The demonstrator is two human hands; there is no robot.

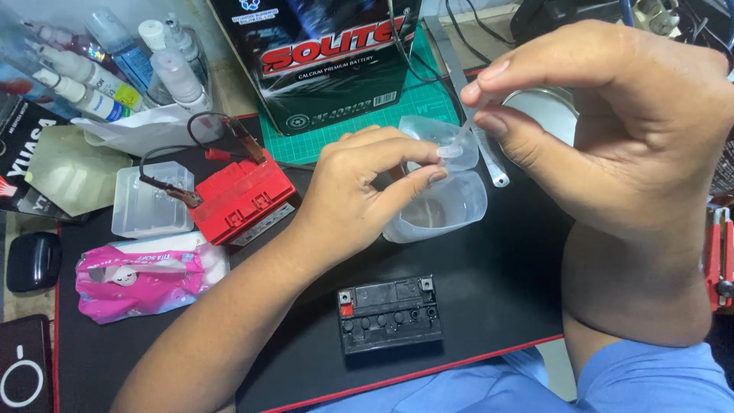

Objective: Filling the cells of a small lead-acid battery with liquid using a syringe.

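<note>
My left hand (359,191) pinches a small clear plastic piece at the rim of a translucent plastic cup (443,206) standing on the black mat (497,283). My right hand (604,122) is raised above it and grips the top of a thin clear dropper tube (462,138) between thumb and forefinger, with its tip down by the cup's rim. A small black battery (390,313) with a row of open filler holes on top lies on the mat in front of me, below both hands.
A red battery (241,195) with clip leads sits left of the cup, beside a clear plastic box (149,203). A pink wipes pack (141,275) lies at left. A large black battery carton (321,53) stands behind on a green cutting mat. Several bottles (115,61) stand at the back left.
</note>
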